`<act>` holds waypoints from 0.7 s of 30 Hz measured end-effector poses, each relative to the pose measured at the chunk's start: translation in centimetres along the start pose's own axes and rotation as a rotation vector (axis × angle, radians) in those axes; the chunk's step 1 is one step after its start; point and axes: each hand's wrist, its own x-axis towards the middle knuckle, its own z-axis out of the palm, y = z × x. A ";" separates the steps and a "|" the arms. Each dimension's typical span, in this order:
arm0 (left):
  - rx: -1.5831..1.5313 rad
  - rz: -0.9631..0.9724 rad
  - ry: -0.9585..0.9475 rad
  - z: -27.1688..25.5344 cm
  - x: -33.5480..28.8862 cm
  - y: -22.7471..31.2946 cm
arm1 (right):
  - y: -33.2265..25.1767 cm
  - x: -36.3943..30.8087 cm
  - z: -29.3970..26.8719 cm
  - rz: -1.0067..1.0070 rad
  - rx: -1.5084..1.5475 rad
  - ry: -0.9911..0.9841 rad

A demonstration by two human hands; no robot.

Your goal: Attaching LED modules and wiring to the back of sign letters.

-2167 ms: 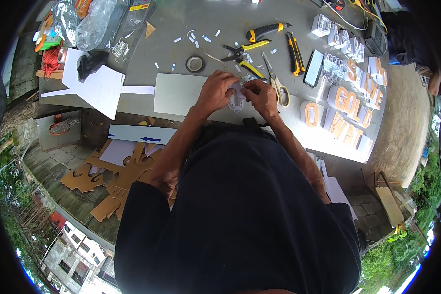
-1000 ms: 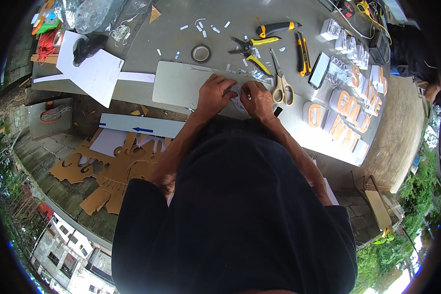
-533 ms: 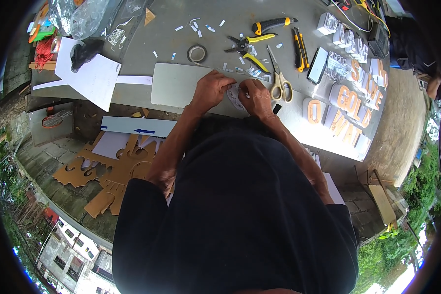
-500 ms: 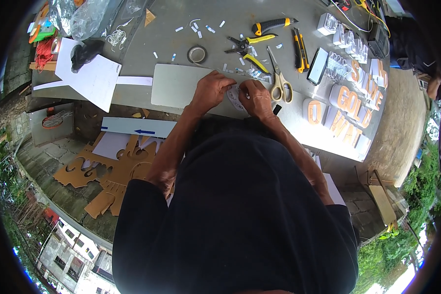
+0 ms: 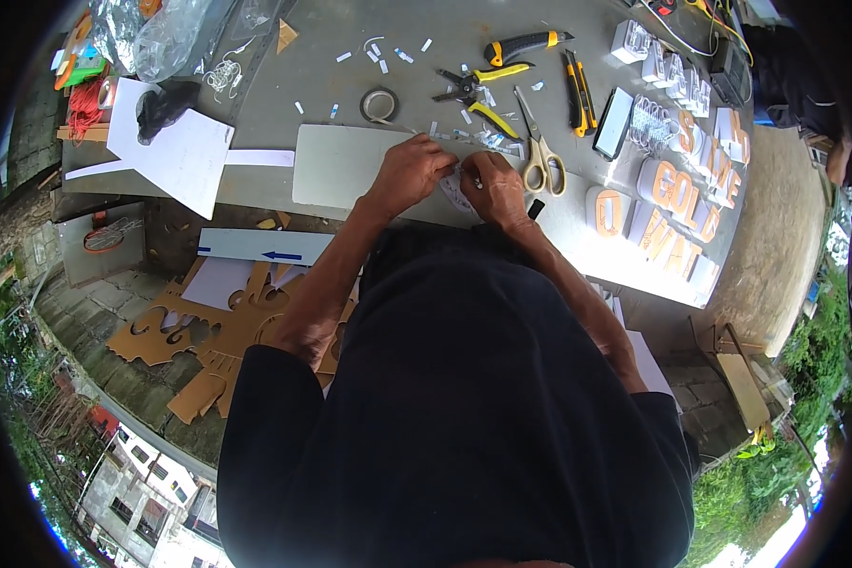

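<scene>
Between my two hands, close to the table's near edge, is a small white rounded piece [image 5: 455, 196] with a pattern inside, partly hidden by my fingers. My left hand [image 5: 413, 174] is closed in a pinch at its far left side; what the fingertips hold is too small to make out. On its right side my right hand [image 5: 497, 189] has curled fingers closed on the piece. Under my left hand lies a pale flat board [image 5: 339, 167]. Scissors with beige handles [image 5: 542, 168] rest just right of my right hand, beside a small black piece [image 5: 536, 209].
Beyond my hands lie a tape roll [image 5: 380, 105], yellow-black pliers [image 5: 494, 120], two cutters [image 5: 580, 95], scattered strip bits and a phone [image 5: 613, 124]. Letter shapes [image 5: 672, 189] stand at the right. White sheets [image 5: 175, 142] are at the left; cut brown panels [image 5: 218, 327] lie below.
My hands stay over the white piece, with only small shifts of the fingers. The view has moved slightly; the tools and letters lie as before.
</scene>
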 end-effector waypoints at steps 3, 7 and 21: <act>0.038 0.022 -0.014 0.1 0.2 -0.3 | 0.0 0.0 -0.1 -0.010 -0.017 -0.017; 0.094 0.048 -0.014 0.2 0.3 -0.4 | 0.0 -0.3 -0.9 0.038 0.059 -0.056; 0.067 0.077 0.049 0.7 -0.1 -0.3 | 0.0 -1.8 -2.2 0.110 0.150 -0.126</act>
